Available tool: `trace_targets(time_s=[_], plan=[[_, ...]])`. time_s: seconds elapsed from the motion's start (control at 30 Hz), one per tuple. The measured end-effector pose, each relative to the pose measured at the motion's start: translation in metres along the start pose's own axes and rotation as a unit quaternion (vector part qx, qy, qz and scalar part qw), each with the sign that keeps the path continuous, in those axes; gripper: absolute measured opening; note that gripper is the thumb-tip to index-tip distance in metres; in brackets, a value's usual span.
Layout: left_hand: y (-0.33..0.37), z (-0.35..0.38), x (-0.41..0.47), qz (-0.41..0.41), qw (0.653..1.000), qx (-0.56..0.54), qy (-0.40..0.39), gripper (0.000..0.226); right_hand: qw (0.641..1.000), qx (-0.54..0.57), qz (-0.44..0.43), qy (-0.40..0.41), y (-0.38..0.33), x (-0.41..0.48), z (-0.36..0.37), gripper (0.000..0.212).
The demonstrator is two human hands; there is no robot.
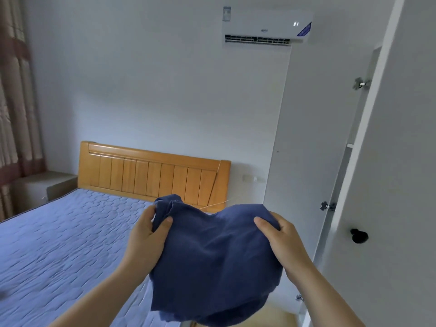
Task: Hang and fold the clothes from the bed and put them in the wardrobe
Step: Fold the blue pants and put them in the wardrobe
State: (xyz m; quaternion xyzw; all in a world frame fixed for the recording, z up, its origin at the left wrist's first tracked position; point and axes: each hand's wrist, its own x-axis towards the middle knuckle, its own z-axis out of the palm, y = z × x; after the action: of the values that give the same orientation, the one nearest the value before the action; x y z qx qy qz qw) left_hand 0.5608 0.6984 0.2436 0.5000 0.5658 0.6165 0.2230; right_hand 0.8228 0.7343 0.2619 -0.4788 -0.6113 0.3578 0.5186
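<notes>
A dark blue garment (pixel 212 256) hangs in the air in front of the person, held up between both hands beside the bed (pixel 59 244) and just left of the open white wardrobe door (pixel 389 185). The left hand (pixel 146 234) pinches a bunched upper corner, thumb on the near face and fingers curled behind the cloth; the right hand (pixel 280 232) grips the other upper edge the same way, thumb laid over the front and fingers hidden behind the fabric. What kind of garment it is cannot be told — the shape is crumpled and the lower part sags in loose folds.

It looks like a light, soft knit: it drapes at once between the two grips and holds no form of its own, so it will slump wherever it is not supported. Not slippery, not fragile, though a soft weave like this creases and twists easily. The best hold is likely at a seam or a shoulder line at each top corner, pulled gently apart so the cloth hangs flat — then it can be laid on the blue quilted mattress for folding, or carried to the wardrobe.
</notes>
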Motion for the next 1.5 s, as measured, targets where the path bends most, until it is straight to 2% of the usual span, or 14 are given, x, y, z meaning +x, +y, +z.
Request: trace_targets(time_s=[0.23, 0.4, 0.53, 0.77, 1.1, 1.27, 1.5], plan=[[-0.036, 0.023, 0.088, 0.006, 1.0, -0.004, 0.002, 0.017, 1.0, 0.005, 0.006, 0.014, 0.024, 0.086, 0.033, 0.013], [-0.054, 0.046, 0.169, 0.02, 1.0, -0.018, -0.015, 0.013, 0.999, -0.002, 0.011, 0.044, 0.032, 0.155, 0.053, 0.019], [-0.065, 0.075, 0.227, 0.026, 0.998, -0.03, -0.044, 0.004, 0.997, -0.005, 0.018, 0.072, 0.041, 0.205, 0.053, 0.014], [-0.082, 0.154, 0.3, 0.025, 0.993, -0.054, -0.101, 0.007, 0.993, -0.012, 0.038, 0.108, 0.072, 0.283, 0.033, 0.011], [-0.074, 0.317, 0.401, 0.065, 0.983, -0.076, -0.157, 0.008, 0.985, -0.009, 0.022, 0.173, 0.111, 0.406, -0.056, 0.011], [-0.064, 0.404, 0.436, 0.076, 0.974, -0.097, -0.189, 0.005, 0.975, -0.032, 0.009, 0.221, 0.119, 0.455, -0.116, 0.019], [-0.049, 0.528, 0.471, 0.093, 0.944, -0.143, -0.283, 0.008, 0.946, -0.044, 0.015, 0.319, 0.137, 0.497, -0.197, 0.016]])
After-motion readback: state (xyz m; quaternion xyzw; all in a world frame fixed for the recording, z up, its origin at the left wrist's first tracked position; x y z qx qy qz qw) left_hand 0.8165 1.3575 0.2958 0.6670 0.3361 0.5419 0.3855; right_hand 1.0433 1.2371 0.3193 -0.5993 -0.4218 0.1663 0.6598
